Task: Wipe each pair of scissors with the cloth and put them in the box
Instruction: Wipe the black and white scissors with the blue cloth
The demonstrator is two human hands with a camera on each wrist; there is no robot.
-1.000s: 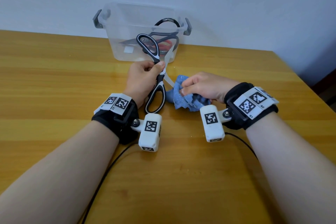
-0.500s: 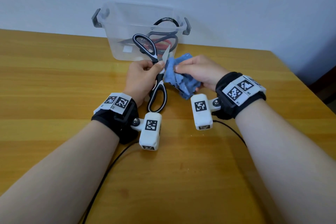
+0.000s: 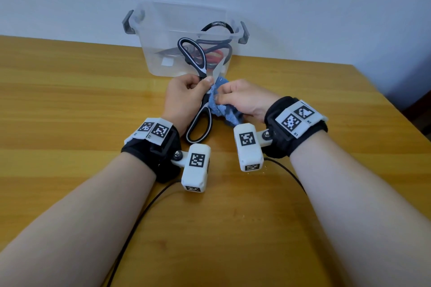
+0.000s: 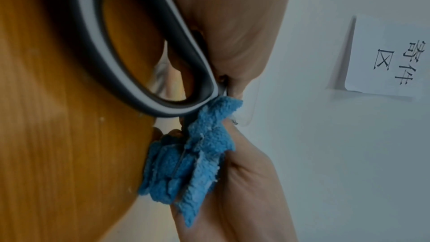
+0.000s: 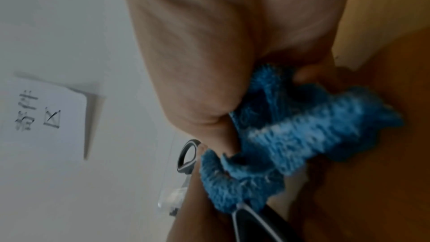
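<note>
The left hand (image 3: 184, 95) grips the black-and-white scissors (image 3: 201, 121) at the pivot region, with thumb and fingers curled round the tool. The scissors are spread open: one handle loop points away toward the box, the other loop hangs toward the wrist, and one bare blade rises beside the left thumb. In the left wrist view the near handle loop (image 4: 130, 43) fills the upper frame, with the worktop visible through it.

The right hand (image 3: 242, 98) pinches the blue cloth (image 3: 224, 109) between thumb and curled fingers. The cloth is bunched and touches the scissors just beside the left thumb. In the left wrist view a thin metal edge runs into the folds of the cloth (image 4: 197, 155); the folds cover the blade on both sides. In the right wrist view the cloth (image 5: 300, 135) is blurred, and the far handle loop shows past it. The two hands are close together, with only the cloth and the tool between them.

The clear plastic box (image 3: 184, 37) stands on the wooden worktop (image 3: 70, 100) behind the hands, against the wall. It has grey latches at both ends and holds other scissors, with black and red handles visible through its wall.

A white paper sign (image 4: 391, 58) with printed characters is on the wall. Black cables run across the worktop below the wrist units.
</note>
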